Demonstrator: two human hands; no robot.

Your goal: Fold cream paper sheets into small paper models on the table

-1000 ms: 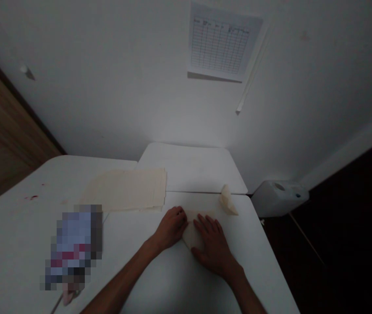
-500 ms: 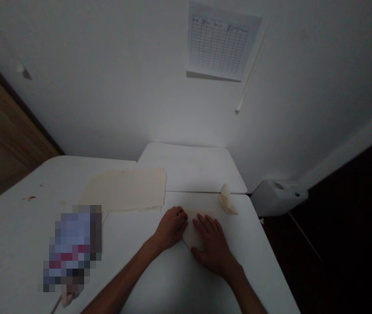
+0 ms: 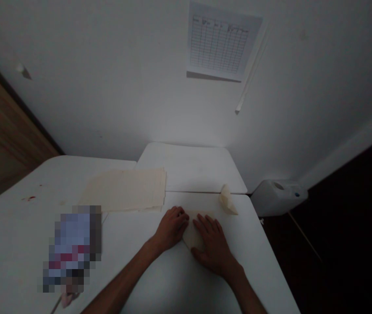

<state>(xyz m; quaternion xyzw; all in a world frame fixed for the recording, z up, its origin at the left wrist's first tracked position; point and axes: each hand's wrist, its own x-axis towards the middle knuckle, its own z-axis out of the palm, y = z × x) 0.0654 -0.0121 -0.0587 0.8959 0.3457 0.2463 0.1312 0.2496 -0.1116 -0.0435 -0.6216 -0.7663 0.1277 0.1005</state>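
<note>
A small pale cream sheet, folded to a slanting lower edge, lies on the white table under my hands. I cannot tell if it is paper or thin pastry. My left hand has its fingers curled in a pinch at the sheet's left edge. My right hand is laid flat over the sheet's right part with fingers spread, hiding much of it. Beyond the right hand stands a folded cream piece with a pointed shape. To the far left lies a flat stack of larger cream sheets.
A blurred-out packet lies on the left of the white table. Another white tabletop adjoins at the back, against the wall. A printed chart hangs above. A white plastic can is off the table's right edge.
My left hand's fingers have shifted very slightly to the right at the sheet's edge. My right hand and the other things look the same.
</note>
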